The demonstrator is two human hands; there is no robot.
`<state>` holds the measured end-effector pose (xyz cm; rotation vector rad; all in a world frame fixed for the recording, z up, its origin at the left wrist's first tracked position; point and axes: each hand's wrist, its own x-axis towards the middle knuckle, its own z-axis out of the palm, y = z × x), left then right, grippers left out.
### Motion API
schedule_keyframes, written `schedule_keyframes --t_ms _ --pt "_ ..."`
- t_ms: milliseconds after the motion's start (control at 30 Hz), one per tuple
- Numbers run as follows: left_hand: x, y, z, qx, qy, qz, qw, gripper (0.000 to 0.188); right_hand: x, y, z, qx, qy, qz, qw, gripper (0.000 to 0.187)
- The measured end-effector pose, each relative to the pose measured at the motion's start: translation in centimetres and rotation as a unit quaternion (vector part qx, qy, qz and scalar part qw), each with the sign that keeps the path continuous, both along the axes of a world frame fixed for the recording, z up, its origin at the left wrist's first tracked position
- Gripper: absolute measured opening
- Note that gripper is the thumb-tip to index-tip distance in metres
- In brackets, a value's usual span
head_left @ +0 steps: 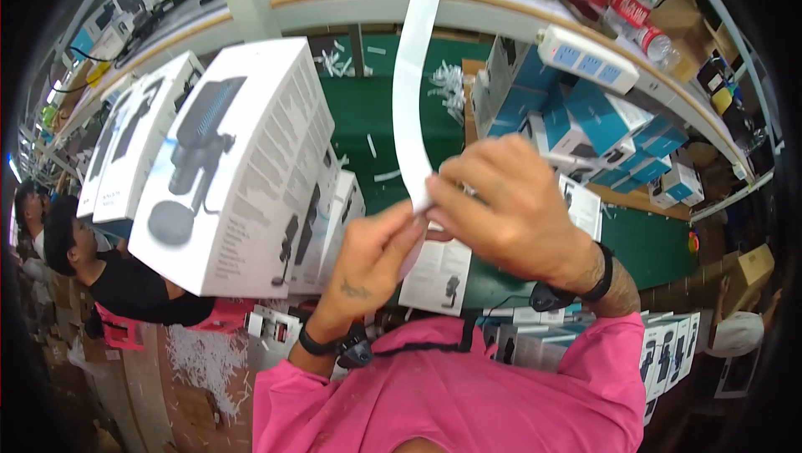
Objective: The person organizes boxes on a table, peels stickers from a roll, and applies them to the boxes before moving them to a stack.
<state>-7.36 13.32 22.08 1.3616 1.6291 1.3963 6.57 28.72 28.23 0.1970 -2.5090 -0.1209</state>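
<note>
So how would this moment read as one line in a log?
left hand: pinching white strip | right hand: pinching same strip | nearby: white product box | surface: green mat

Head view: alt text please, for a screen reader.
Both hands, left hand and right hand, pinch the lower end of a long white paper strip above a green table, beside stacked white microphone boxes.

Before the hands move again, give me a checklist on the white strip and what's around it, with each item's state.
1. Left hand pinching the white strip at its lower end: ok.
2. Right hand also on the strip's lower end: ok.
3. Strip hangs free above the hands, curved, not snagged: ok.
4. Strip's sticky side: cannot tell.
5. Big white box close beside the left hand, apart from the strip: ok.
6. Green mat littered with white scraps: not ok.
</note>
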Motion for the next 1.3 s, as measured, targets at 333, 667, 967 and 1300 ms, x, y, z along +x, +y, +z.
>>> schedule_keyframes --t_ms 333,667,967,1300 --pt "-0.3 2.5 1.4 0.151 0.144 0.051 0.977 0.008 -1.6 0.9 -0.2 0.114 0.013 -0.014 0.993 0.027" --pt "-0.8 3.6 -0.4 0.123 0.116 0.030 0.985 0.017 -1.6 2.9 -2.2 0.016 0.030 0.006 0.999 0.033" --pt "-1.8 4.6 -0.9 0.132 0.125 -0.032 0.983 0.016 -1.4 3.6 -1.6 0.003 -0.003 0.046 0.999 0.032" --pt "-3.0 4.6 -0.9 0.055 0.059 -0.087 0.993 0.027 -1.9 4.9 -0.5 -0.042 -0.031 0.084 0.995 0.036"
